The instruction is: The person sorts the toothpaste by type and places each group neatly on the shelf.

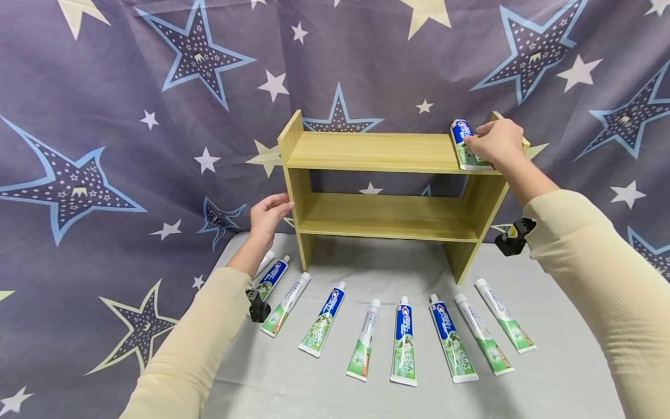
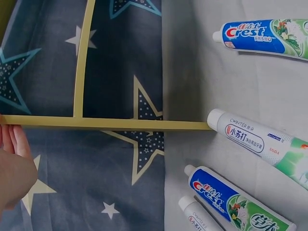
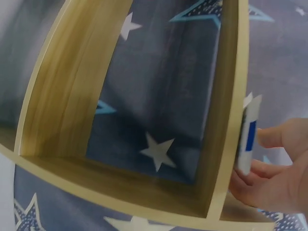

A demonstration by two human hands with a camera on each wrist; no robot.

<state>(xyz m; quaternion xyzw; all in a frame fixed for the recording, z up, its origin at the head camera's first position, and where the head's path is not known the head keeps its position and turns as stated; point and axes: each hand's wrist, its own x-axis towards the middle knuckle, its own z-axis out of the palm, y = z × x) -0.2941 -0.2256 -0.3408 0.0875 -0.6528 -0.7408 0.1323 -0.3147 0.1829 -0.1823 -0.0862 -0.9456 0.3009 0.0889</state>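
Note:
A blue, white and green toothpaste tube (image 1: 460,135) lies on the right end of the top board of a small two-tier wooden shelf (image 1: 366,152). My right hand (image 1: 498,141) grips it from its right side; in the right wrist view its narrow edge (image 3: 248,137) shows between thumb and fingers. Against the outer face of the shelf's left side panel (image 1: 297,215), my left hand (image 1: 268,218) rests its fairly straight fingers. The left wrist view shows this hand (image 2: 17,168) touching the panel's edge, holding nothing.
Several toothpaste tubes lie fanned out on the grey tabletop (image 1: 335,401) before the shelf, among them a blue-green tube (image 1: 403,340) and a white-green one (image 1: 363,340). Two tubes lie partly under my left forearm. A star-patterned curtain (image 1: 173,134) hangs close behind.

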